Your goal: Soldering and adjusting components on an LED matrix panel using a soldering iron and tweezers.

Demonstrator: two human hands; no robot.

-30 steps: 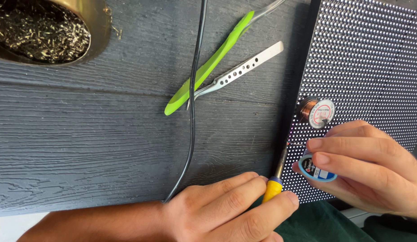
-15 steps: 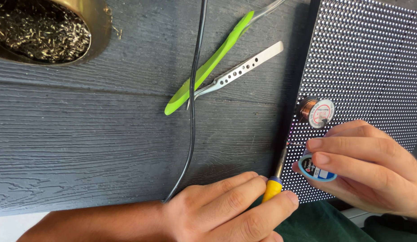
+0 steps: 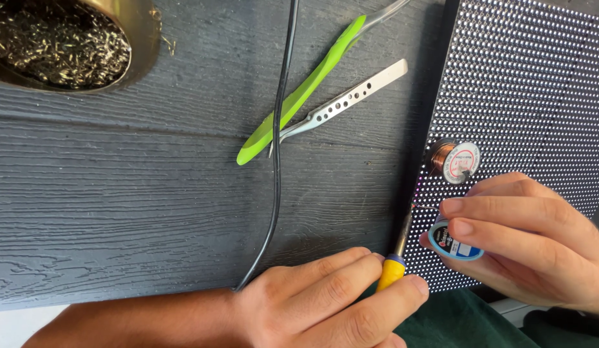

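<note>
Now left hand point(image 3: 325, 303) fingers gripping soldering iron point(image 3: 397, 254) by yellow handle, stiff, light; right hand point(image 3: 525, 238) fingers pinching small blue spool point(image 3: 455, 243), light, on LED panel point(image 3: 525, 84).

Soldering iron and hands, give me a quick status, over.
Left hand gripping soldering iron, tip at edge of dotted panel. Right hand pinching small blue spool on panel. Black cable beside left hand, clear of tip.

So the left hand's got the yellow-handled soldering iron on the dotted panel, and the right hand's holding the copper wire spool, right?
Not quite. In the head view the right hand holds a small blue-rimmed spool; the copper wire spool lies untouched on the dotted panel just above. The left hand does hold the yellow-handled soldering iron there.
</note>
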